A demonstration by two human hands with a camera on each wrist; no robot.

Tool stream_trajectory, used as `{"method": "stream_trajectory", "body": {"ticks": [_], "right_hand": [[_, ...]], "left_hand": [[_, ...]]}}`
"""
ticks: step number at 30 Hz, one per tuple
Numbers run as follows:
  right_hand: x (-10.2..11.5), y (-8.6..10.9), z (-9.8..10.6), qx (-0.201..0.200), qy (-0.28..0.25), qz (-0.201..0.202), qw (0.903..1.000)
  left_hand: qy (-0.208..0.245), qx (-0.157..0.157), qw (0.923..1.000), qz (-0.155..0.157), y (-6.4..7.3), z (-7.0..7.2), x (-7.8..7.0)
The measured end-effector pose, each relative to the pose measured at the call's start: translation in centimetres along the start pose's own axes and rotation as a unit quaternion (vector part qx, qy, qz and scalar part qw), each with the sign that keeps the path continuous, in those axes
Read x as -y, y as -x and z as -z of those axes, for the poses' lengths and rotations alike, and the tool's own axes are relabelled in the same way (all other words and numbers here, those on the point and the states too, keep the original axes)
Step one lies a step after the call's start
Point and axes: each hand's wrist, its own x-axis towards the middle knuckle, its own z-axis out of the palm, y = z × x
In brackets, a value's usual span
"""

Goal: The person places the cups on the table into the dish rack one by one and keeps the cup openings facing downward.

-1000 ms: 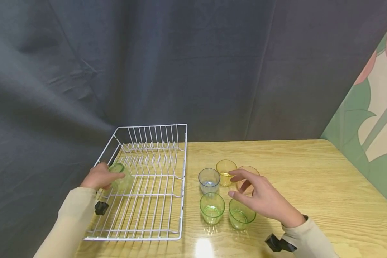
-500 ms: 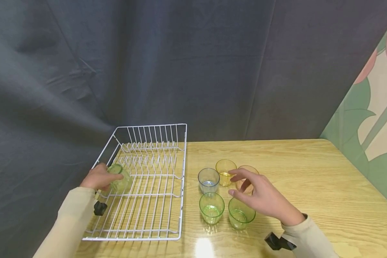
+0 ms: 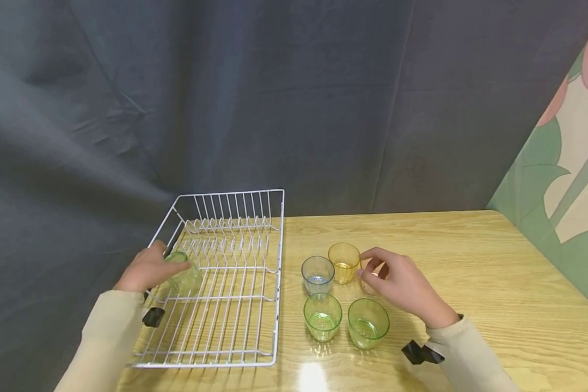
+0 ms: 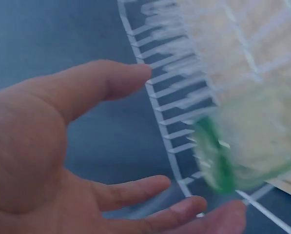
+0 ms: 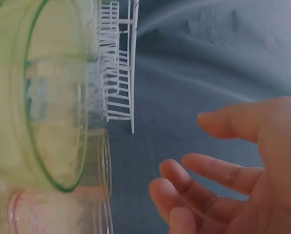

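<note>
In the head view my left hand [image 3: 149, 269] is beside an upturned green glass [image 3: 186, 280] at the left side of the white wire dish rack [image 3: 275, 305]. The left wrist view has its thumb and fingers spread, with a gap between them and the glass [image 4: 257, 141]. My right hand [image 3: 404, 283] hovers with loosely bent fingers over a pale pinkish glass [image 3: 369, 280], partly covering it. In the right wrist view those fingers [image 5: 223, 170] hold nothing. Around it stand a yellow glass [image 3: 344, 264], a bluish glass [image 3: 318, 276] and two green glasses, one nearer the rack [image 3: 322, 318] and one to its right [image 3: 367, 325].
Rack wires and plate slots [image 3: 225, 239] rise toward the back. A dark curtain [image 3: 323, 109] hangs behind and to the left. The wooden table [image 3: 470, 272] extends to a flower-patterned panel [image 3: 558, 190] at the right.
My right hand has moved slightly forward, uncovering the right green glass and covering more of the pinkish one. The left hand has barely shifted beside the upturned glass.
</note>
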Motion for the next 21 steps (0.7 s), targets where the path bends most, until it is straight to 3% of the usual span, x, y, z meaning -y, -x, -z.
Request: {"method": "stream_trajectory", "body": {"ticks": [5, 14, 21], "right_hand": [[-1.3, -0.5, 0.0, -0.014, 0.009, -0.024, 0.9996], [-3.7, -1.4, -0.4, -0.06, 0.05, -0.061, 0.9951], [-5.2, -1.8, -0.6, -0.039, 0.071, -0.102, 0.9915]], "left_hand": [[-0.019, -0.009, 0.9994, -0.028, 1.9, 0.0, -3.0], [0.008, -0.017, 0.9958, -0.089, 5.2, -2.2, -7.3], [0.026, -0.01, 0.9921, -0.122, 7.3, -3.8, -10.0]]}}
